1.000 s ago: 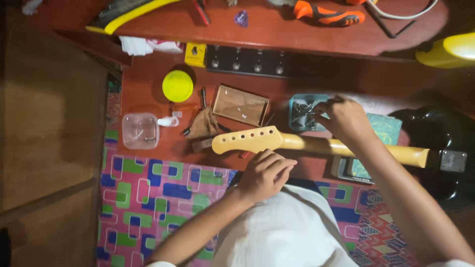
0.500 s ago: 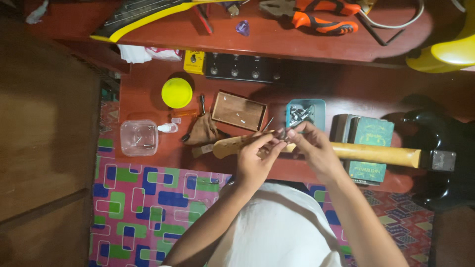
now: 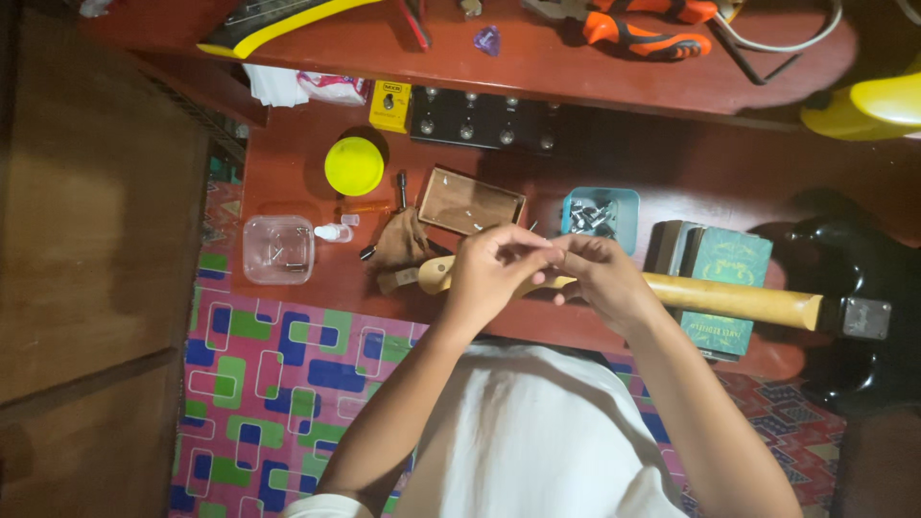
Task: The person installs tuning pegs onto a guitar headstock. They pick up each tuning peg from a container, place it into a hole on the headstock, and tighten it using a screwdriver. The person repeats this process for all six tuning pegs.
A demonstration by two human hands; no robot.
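A pale wooden guitar neck [image 3: 739, 299] lies across the red table, with its headstock [image 3: 422, 276] at the left and the black guitar body [image 3: 863, 288] at the right. My left hand [image 3: 494, 269] and my right hand [image 3: 600, 278] meet just above the neck near the headstock. Their fingertips are pinched together on a small part that the fingers mostly hide. Right behind the hands stands a blue tray [image 3: 622, 203] with several small metal pieces. A shallow brown box [image 3: 472, 201] sits to its left.
A clear plastic tub [image 3: 278, 249], a yellow round lid [image 3: 354, 165] and a brown cloth [image 3: 398, 245] lie at the left. A black pedal unit [image 3: 480, 120] and a yellow pedal [image 3: 390, 105] stand at the back. Green boxes [image 3: 724, 278] prop the neck. Orange pliers [image 3: 643, 29] lie on the upper shelf.
My right hand has come back from the blue tray to the headstock. My left hand has lifted off the neck, and the two now meet fingertip to fingertip.
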